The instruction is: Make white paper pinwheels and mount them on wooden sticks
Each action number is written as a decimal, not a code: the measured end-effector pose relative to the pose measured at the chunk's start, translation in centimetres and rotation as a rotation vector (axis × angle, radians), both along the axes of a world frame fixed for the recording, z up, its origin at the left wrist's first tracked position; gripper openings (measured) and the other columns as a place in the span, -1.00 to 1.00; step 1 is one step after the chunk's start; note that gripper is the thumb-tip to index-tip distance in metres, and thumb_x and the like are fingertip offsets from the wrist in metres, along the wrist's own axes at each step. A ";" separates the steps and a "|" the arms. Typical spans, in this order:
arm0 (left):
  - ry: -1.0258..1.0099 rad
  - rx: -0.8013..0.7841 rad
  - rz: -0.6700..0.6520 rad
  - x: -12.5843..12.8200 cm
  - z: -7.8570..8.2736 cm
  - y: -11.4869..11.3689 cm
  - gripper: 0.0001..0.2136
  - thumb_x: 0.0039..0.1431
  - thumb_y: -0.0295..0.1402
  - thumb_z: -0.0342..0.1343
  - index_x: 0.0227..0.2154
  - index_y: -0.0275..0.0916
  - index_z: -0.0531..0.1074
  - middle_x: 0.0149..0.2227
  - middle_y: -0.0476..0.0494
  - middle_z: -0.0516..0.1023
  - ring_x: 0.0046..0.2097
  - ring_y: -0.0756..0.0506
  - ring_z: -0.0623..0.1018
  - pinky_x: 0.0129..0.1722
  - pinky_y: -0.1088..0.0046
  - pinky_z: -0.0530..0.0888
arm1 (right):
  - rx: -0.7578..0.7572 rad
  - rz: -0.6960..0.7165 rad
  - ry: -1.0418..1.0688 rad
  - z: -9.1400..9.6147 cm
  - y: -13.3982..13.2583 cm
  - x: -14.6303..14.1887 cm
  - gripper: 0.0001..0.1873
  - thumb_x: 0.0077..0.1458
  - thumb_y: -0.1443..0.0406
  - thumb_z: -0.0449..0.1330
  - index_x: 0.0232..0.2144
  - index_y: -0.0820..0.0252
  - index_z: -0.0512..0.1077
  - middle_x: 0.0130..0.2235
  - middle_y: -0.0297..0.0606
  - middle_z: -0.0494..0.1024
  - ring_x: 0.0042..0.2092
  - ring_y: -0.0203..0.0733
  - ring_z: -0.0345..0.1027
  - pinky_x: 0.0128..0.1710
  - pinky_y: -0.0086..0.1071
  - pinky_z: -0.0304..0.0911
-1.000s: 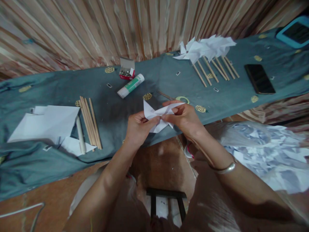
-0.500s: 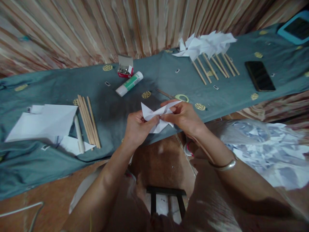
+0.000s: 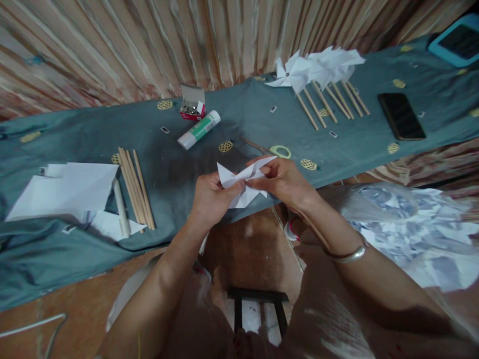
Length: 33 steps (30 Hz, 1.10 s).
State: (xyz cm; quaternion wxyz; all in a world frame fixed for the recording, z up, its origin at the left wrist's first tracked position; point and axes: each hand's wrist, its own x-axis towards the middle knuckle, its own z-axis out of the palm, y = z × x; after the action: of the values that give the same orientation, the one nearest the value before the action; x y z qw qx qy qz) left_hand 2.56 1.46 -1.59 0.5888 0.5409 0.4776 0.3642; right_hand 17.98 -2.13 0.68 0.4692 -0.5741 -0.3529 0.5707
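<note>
A white paper pinwheel (image 3: 239,197) with folded points is held between both hands above the table's near edge. My left hand (image 3: 212,199) is closed on its left side, the thumb pressing near the centre. From the right, my right hand (image 3: 286,182) pinches it, thumb and fingers meeting close to the middle. Some fingers are hidden behind the paper. Just beyond the right hand lie scissors (image 3: 280,151) with light green handles. A glue stick (image 3: 199,129) rests beside a small red box (image 3: 192,103) of metal pins, its lid raised.
Several finished pinwheels (image 3: 322,67) on sticks lie at the back right, near a phone (image 3: 401,116) and a blue-framed device (image 3: 456,41). On the left are paper sheets (image 3: 67,189), a white rod (image 3: 121,208) and wooden sticks (image 3: 136,189). A bag of paper scraps (image 3: 415,224) stands at right.
The view has shifted slightly. Both hands keep their hold on the paper pinwheel, with hardly any movement of the fingers.
</note>
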 end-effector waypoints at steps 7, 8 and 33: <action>-0.027 -0.045 0.132 -0.2 0.0 0.4 -0.87 -0.22 -0.33 0.35 -0.55 -0.25 0.58 -0.51 0.00 0.59 -0.47 -0.03 0.50 -0.45 0.48 0.42 | 0.082 -0.074 0.023 0.2 0.1 1.3 -0.65 -0.29 0.21 0.47 -0.40 0.13 0.47 -0.41 -0.37 0.61 -0.36 -0.26 0.47 -0.32 -0.38 0.39; -0.035 -0.039 0.157 -0.4 -0.2 0.6 -0.87 -0.22 -0.33 0.35 -0.54 -0.25 0.59 -0.51 0.00 0.59 -0.46 -0.03 0.51 -0.43 0.48 0.43 | 0.122 -0.126 -0.012 0.1 0.2 1.8 -0.67 -0.24 0.19 0.46 -0.38 0.12 0.49 -0.37 -0.34 0.62 -0.32 -0.26 0.47 -0.28 -0.37 0.39; -0.145 0.013 0.379 -3.1 -1.0 3.2 -0.82 -0.21 -0.31 0.38 -0.47 -0.20 0.56 -0.43 -0.01 0.62 -0.39 -0.06 0.57 -0.33 0.42 0.50 | 0.405 0.229 -1.175 -2.9 -0.3 2.2 -0.78 0.19 0.36 0.11 -0.22 0.21 0.56 -0.19 -0.10 0.63 -0.10 -0.02 0.47 -0.01 -0.19 0.31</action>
State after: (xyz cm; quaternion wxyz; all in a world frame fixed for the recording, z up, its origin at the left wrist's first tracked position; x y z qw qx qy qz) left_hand -0.54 4.70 -2.60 0.5391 0.4175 0.5247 0.5097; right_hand 20.18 -2.40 -2.24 0.2324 -0.6502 -0.7119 0.1284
